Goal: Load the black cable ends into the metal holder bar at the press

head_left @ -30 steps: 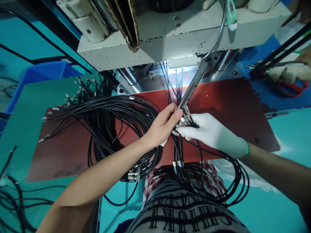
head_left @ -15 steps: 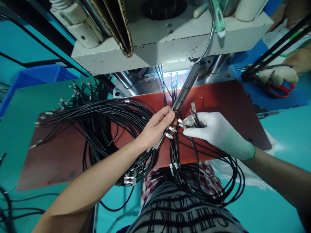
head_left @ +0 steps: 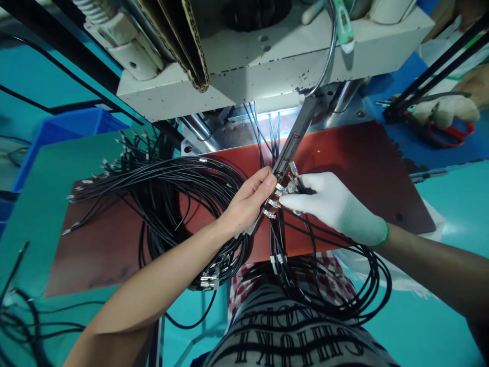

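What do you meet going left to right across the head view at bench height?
Blue bin → pile of black cables → bare left hand → metal terminals → gloved right hand → red scissors.

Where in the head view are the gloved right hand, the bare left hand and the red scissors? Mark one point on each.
Right hand (head_left: pixel 336 206), head view, back of the white glove.
Left hand (head_left: pixel 247 201), head view, back of the bare hand.
Scissors (head_left: pixel 451 135), head view, red handle loop at far right.

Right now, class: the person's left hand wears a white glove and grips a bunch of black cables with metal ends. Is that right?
Not quite. The head view shows the white glove on the right hand, which grips the black cables; the left hand is bare.
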A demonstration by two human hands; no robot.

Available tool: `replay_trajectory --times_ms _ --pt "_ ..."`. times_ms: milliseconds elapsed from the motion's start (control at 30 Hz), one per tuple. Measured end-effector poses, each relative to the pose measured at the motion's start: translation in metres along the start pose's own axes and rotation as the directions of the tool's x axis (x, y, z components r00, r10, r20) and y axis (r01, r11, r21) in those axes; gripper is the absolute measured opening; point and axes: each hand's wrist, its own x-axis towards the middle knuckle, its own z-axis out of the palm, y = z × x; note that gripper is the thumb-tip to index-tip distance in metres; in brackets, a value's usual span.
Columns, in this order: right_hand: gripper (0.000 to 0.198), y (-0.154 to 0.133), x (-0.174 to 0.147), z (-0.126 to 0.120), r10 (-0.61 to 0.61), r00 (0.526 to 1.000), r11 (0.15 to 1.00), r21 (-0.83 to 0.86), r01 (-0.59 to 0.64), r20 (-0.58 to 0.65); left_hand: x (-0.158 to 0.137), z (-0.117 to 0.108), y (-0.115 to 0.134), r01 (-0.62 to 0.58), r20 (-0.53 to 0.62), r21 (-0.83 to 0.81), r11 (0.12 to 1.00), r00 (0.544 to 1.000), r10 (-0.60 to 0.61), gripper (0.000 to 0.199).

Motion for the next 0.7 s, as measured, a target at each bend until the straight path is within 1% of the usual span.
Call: replay_trajectory --times_ms 133,200,300,333,400,500,533,600,700 --pt "0.026 -0.0010 0.0009 0.0000 -0.003 1.000 1.000 0.025 0.003 0.010 -0.0021 0.0007 0.0007 0.015 -0.031 0.034 0.999 0.999 -0.014 0.040" --pt "0.024 -0.0021 0.0013 -0.0015 -0.016 0.999 0.998 0.061 0.013 0.041 -0.0039 0.0006 0.0010 0.020 -0.047 0.101 0.995 0.999 -0.015 0.042" --pt "0.022 -0.0032 0.0024 -0.0027 -0.034 0.991 0.993 0.118 0.019 0.127 -0.0054 0.0011 0.0017 0.006 -0.083 0.228 0.974 0.996 0.014 0.044" --pt "0.023 -0.0029 0.0028 -0.0025 -0.034 0.990 0.992 0.123 0.017 0.139 -0.0054 0.0016 0.0020 -0.001 -0.095 0.255 0.967 0.995 0.026 0.044" --pt "0.027 -0.0017 0.0035 -0.0014 -0.033 0.991 0.993 0.114 0.019 0.127 -0.0048 0.0026 0.0024 -0.009 -0.119 0.279 0.960 0.992 0.044 0.044" --pt "0.031 0.0009 0.0033 0.0004 -0.060 0.995 0.997 0.051 0.056 0.082 -0.0037 0.0022 0.0022 0.001 -0.131 0.255 0.967 0.991 0.033 0.043" --pt "0.032 0.0017 0.0027 0.0006 -0.079 0.996 0.997 0.019 0.078 0.050 -0.0035 0.0014 0.0019 0.009 -0.125 0.236 0.972 0.992 0.021 0.042" --pt "0.032 0.0026 0.0006 -0.0002 -0.127 0.990 0.991 -0.054 0.124 -0.056 -0.0034 -0.0006 0.0011 0.027 -0.101 0.178 0.984 0.995 -0.009 0.040" --pt "0.025 0.0025 -0.0045 -0.0031 -0.188 0.953 0.975 -0.166 0.151 -0.239 -0.0039 -0.0027 0.0004 0.050 -0.063 0.084 0.995 0.997 -0.045 0.040"
